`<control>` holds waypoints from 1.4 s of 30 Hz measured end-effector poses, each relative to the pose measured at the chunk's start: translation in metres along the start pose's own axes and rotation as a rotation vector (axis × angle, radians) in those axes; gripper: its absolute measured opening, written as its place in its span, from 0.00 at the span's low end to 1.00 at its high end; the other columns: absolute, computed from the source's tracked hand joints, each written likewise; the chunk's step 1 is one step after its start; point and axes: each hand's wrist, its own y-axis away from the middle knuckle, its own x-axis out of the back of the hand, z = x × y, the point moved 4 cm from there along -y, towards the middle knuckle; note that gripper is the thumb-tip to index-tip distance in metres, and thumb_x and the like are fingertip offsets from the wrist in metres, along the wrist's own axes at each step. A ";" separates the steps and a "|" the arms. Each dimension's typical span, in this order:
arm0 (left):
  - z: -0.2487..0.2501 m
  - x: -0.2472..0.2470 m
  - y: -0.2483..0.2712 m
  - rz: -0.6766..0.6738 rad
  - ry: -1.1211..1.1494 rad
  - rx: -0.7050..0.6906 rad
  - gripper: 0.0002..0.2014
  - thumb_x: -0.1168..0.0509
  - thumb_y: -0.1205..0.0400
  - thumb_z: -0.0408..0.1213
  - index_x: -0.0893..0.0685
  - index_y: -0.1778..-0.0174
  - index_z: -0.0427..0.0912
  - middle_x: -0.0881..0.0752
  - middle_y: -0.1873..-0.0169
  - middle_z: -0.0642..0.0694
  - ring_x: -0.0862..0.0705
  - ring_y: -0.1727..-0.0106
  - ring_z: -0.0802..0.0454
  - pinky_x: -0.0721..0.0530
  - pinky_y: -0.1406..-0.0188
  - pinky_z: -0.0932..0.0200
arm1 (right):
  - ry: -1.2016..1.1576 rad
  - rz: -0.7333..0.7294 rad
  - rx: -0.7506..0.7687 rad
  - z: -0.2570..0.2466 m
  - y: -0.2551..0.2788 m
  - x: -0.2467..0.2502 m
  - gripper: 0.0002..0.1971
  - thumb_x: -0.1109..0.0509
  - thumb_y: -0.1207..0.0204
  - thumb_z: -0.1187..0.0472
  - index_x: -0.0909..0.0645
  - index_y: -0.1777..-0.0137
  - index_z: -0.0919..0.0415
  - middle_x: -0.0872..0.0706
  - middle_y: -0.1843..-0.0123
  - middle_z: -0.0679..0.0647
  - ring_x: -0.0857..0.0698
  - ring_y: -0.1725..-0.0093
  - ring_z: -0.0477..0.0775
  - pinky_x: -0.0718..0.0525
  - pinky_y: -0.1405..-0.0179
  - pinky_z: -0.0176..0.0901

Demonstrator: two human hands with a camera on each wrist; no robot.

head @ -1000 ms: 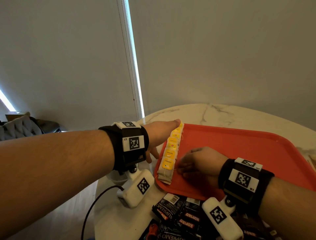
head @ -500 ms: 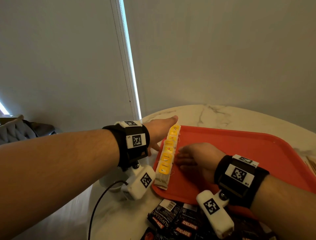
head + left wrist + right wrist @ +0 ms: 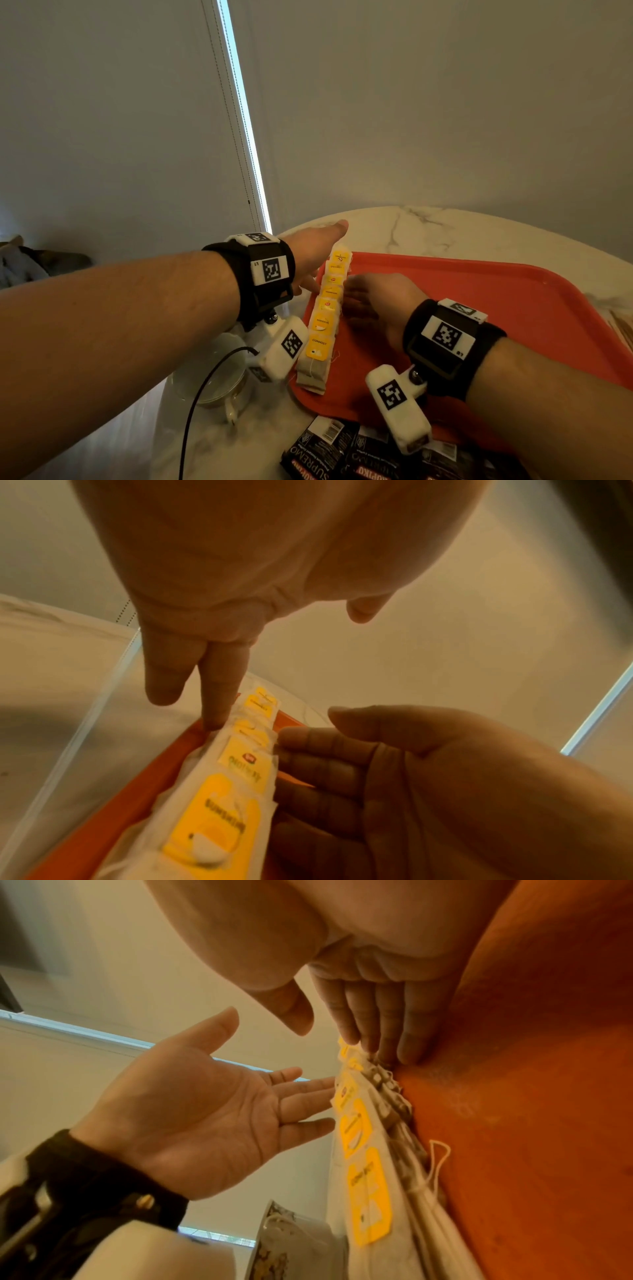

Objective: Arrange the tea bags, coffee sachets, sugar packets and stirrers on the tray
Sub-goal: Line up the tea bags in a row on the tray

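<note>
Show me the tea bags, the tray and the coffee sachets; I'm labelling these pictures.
tea bags [image 3: 323, 318]: head view, on a yellow tag midway along the row.
tray [image 3: 479, 308]: head view, on its bare red floor.
coffee sachets [image 3: 318, 452]: head view, on the leftmost black sachet at the table's near edge.

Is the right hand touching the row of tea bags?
Touching. In the right wrist view, the right hand's straight fingertips press against the inner edge of the tea bags on the tray.
</note>
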 end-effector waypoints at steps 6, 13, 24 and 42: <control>0.002 0.000 -0.006 0.027 -0.010 -0.029 0.39 0.47 0.11 0.67 0.43 0.08 0.50 0.32 0.14 0.33 0.24 0.21 0.27 0.24 0.29 0.36 | -0.062 0.006 -0.014 -0.001 -0.003 0.004 0.08 0.30 0.15 0.57 0.14 0.46 0.61 0.10 0.42 0.61 0.10 0.45 0.60 0.12 0.42 0.57; 0.005 0.004 -0.027 0.048 0.091 -0.026 0.41 0.45 0.12 0.68 0.44 0.08 0.48 0.33 0.14 0.30 0.23 0.22 0.26 0.32 0.17 0.32 | -0.118 0.031 -0.014 -0.011 -0.015 0.000 0.09 0.32 0.14 0.53 0.17 0.47 0.59 0.12 0.40 0.62 0.12 0.46 0.59 0.12 0.40 0.57; 0.011 0.012 -0.042 0.090 0.166 -0.054 0.40 0.43 0.11 0.66 0.43 0.08 0.47 0.32 0.15 0.29 0.21 0.23 0.30 0.23 0.26 0.41 | -0.103 0.123 0.007 -0.026 -0.045 0.011 0.17 0.30 0.16 0.48 0.18 0.38 0.62 0.13 0.42 0.55 0.12 0.44 0.57 0.14 0.52 0.53; 0.023 0.008 -0.062 0.028 0.195 -0.059 0.45 0.43 0.15 0.71 0.44 0.08 0.47 0.30 0.16 0.27 0.21 0.23 0.28 0.30 0.17 0.33 | -0.154 0.103 -0.029 -0.037 -0.073 -0.003 0.30 0.31 0.17 0.43 0.25 0.21 0.62 0.16 0.28 0.58 0.17 0.31 0.60 0.17 0.32 0.57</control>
